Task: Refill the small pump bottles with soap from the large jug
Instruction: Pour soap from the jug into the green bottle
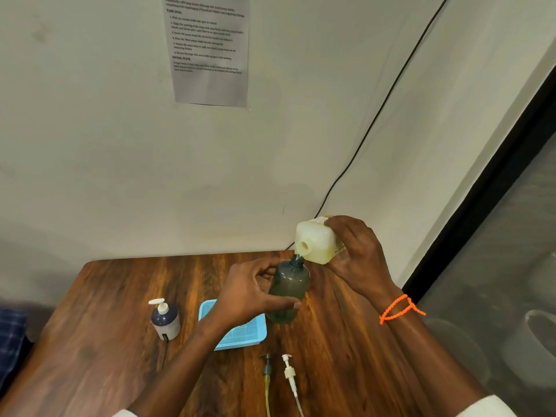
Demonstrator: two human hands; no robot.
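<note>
Fingers of the left hand curl round a grey bottle, holding it upright just above the wooden table. Opposite, the right hand grips the big soap jug by its base, tipped so the spout sits right over the bottle's open neck — a thin stream seems to be going in. My guess is the pour is midway; how full the bottle is, I cannot tell. Two pump heads lie loose near the front edge, a dark one and a white one, so capping remains. A white bottle already wears its pump, beside a blue tray.
</note>
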